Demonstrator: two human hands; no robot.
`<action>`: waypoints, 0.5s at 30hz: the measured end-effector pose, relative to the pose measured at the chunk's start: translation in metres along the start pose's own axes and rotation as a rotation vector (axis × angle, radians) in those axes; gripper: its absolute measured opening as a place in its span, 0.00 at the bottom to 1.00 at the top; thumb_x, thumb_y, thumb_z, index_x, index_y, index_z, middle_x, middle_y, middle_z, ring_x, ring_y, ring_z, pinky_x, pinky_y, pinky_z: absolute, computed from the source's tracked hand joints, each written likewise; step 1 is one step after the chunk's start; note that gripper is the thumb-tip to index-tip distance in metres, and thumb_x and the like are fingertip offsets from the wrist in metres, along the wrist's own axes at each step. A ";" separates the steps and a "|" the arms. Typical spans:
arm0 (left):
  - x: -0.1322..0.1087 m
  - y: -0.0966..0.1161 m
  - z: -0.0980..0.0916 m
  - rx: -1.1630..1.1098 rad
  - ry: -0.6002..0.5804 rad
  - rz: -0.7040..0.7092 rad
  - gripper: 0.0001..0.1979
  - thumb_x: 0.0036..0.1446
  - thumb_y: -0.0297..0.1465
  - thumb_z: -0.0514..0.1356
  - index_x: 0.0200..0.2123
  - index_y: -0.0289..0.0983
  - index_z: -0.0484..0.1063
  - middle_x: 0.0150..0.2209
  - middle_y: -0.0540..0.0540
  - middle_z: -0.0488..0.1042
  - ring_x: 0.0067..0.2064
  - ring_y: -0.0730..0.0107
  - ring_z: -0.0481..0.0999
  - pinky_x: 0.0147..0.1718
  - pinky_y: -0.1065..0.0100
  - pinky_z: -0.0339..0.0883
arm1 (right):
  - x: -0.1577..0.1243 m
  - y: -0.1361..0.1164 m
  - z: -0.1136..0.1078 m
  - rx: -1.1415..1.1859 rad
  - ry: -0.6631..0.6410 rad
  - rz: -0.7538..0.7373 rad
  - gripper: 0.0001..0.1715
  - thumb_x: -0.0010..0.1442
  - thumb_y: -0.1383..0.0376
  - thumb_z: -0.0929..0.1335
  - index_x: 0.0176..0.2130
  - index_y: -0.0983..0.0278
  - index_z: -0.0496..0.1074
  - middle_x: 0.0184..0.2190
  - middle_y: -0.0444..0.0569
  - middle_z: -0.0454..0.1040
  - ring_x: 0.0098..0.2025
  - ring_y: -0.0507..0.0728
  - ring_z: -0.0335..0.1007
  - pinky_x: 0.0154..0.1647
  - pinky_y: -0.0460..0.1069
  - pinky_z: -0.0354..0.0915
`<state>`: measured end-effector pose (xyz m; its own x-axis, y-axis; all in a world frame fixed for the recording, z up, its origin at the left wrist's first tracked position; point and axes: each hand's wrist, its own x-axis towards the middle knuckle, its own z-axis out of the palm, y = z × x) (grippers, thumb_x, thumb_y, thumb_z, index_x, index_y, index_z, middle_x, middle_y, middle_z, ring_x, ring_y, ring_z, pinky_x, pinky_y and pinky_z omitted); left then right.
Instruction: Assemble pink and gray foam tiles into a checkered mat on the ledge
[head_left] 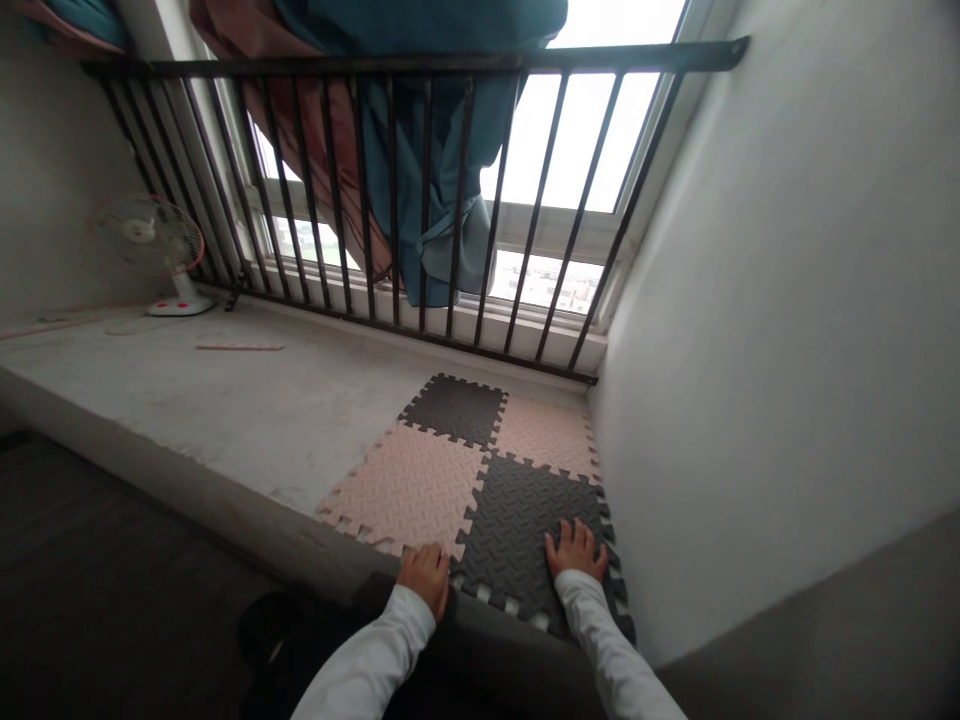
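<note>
Four interlocking foam mat tiles lie on a raised concrete ledge (pixel 225 400) by the right wall. The near dark grey tile (pixel 517 520) is under my right hand (pixel 576 550), which lies flat on it with fingers spread. My left hand (pixel 427 575) rests at the seam where the near pink tile (pixel 409 490) meets the dark one, at the ledge's front edge, fingers curled down. A second dark tile (pixel 455 408) and a second pink tile (pixel 544 432) lie behind. Both arms wear white sleeves.
A black metal railing (pixel 420 200) runs along the window at the back, with teal and pink curtains (pixel 442 150) hanging behind it. A small fan (pixel 161 250) stands at the ledge's far left, a flat strip (pixel 240 347) near it. White wall (pixel 787 300) closes the right side.
</note>
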<state>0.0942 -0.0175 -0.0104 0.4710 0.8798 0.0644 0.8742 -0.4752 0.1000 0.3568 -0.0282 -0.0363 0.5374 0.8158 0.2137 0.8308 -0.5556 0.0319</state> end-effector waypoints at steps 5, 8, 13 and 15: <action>-0.005 0.001 -0.003 -0.038 0.012 -0.029 0.13 0.46 0.26 0.50 0.36 0.36 0.69 0.36 0.43 0.70 0.40 0.61 0.67 0.38 0.61 0.59 | 0.002 0.000 0.003 0.010 -0.027 0.026 0.26 0.52 0.52 0.58 0.49 0.58 0.63 0.54 0.52 0.57 0.54 0.60 0.49 0.51 0.62 0.42; -0.007 0.002 -0.029 -0.100 0.215 0.012 0.12 0.46 0.23 0.48 0.33 0.36 0.69 0.36 0.44 0.71 0.39 0.65 0.68 0.38 0.64 0.61 | 0.002 0.000 0.003 0.020 -0.021 0.024 0.26 0.52 0.53 0.58 0.48 0.58 0.63 0.53 0.52 0.58 0.54 0.59 0.49 0.51 0.62 0.42; -0.043 0.012 -0.140 -0.312 0.916 0.289 0.15 0.48 0.23 0.50 0.40 0.40 0.65 0.35 0.46 0.70 0.39 0.69 0.68 0.36 0.66 0.65 | 0.003 0.001 0.001 0.023 -0.024 0.018 0.25 0.52 0.53 0.58 0.48 0.58 0.63 0.53 0.52 0.58 0.54 0.59 0.50 0.51 0.62 0.42; -0.076 0.012 -0.174 -0.380 1.013 0.296 0.20 0.45 0.25 0.54 0.43 0.48 0.62 0.34 0.50 0.70 0.37 0.68 0.69 0.35 0.62 0.66 | 0.003 0.000 0.000 0.017 -0.030 0.023 0.25 0.52 0.53 0.58 0.48 0.58 0.63 0.53 0.52 0.58 0.54 0.59 0.50 0.51 0.61 0.42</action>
<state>0.0480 -0.0916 0.1590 0.1894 0.4005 0.8965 0.5693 -0.7887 0.2321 0.3585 -0.0263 -0.0355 0.5602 0.8074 0.1848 0.8204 -0.5717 0.0105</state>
